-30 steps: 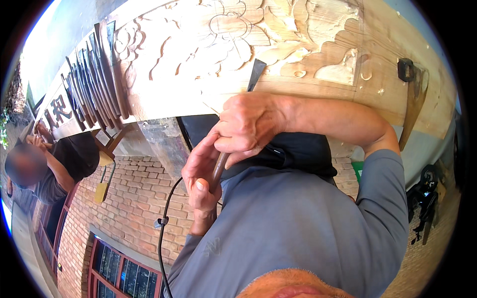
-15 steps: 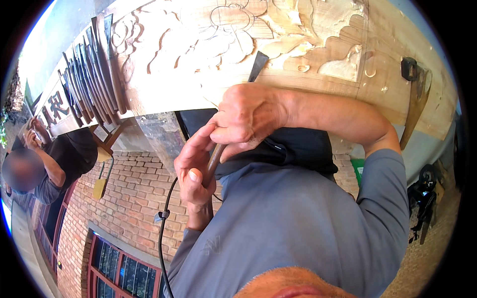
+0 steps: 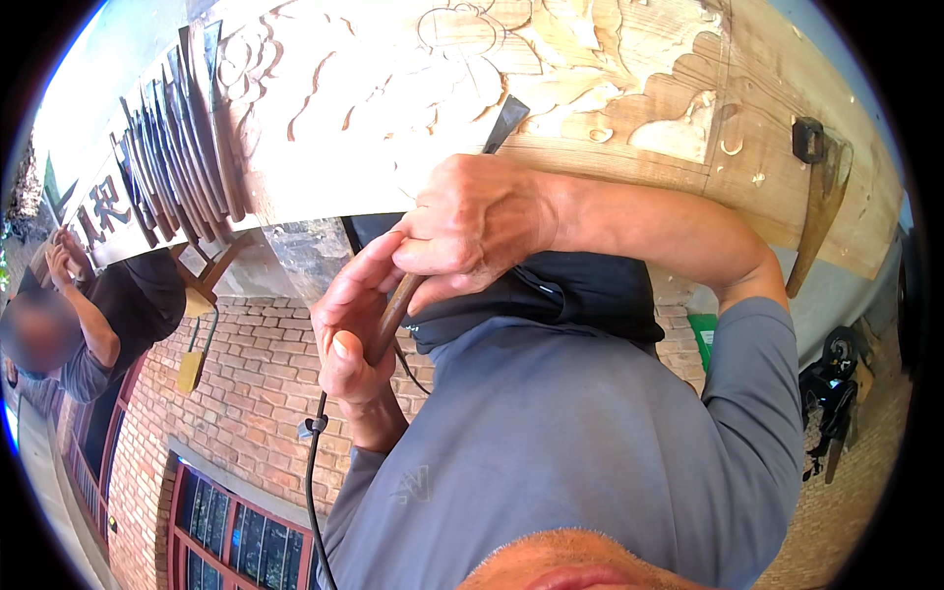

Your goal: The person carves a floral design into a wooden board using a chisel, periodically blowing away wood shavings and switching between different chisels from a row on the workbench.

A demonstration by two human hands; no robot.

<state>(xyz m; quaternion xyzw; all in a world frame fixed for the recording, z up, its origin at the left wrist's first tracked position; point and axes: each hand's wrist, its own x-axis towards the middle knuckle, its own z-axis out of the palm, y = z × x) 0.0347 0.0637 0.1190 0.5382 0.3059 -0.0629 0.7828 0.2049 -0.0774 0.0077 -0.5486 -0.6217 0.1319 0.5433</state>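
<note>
A long pale wooden panel (image 3: 610, 69) with carved flower and leaf shapes runs across the top of the view. Both my hands hold one carving chisel (image 3: 503, 122) with a dark blade and a brown wooden handle. My right hand (image 3: 472, 221) wraps the shaft near the blade, whose tip rests on the carved surface. My left hand (image 3: 356, 329) closes on the handle's end, below the panel's edge.
Several dark chisels (image 3: 177, 147) lie side by side on the panel at the left. A hatchet (image 3: 821, 197) rests on the panel at the right. Another person (image 3: 88, 315) in dark clothes works at the far left. A black cable (image 3: 313, 472) hangs beside my left forearm.
Both hands with the chisel have shifted slightly lower and right in the view; the blade stays on the carved panel. The grip is the same.
</note>
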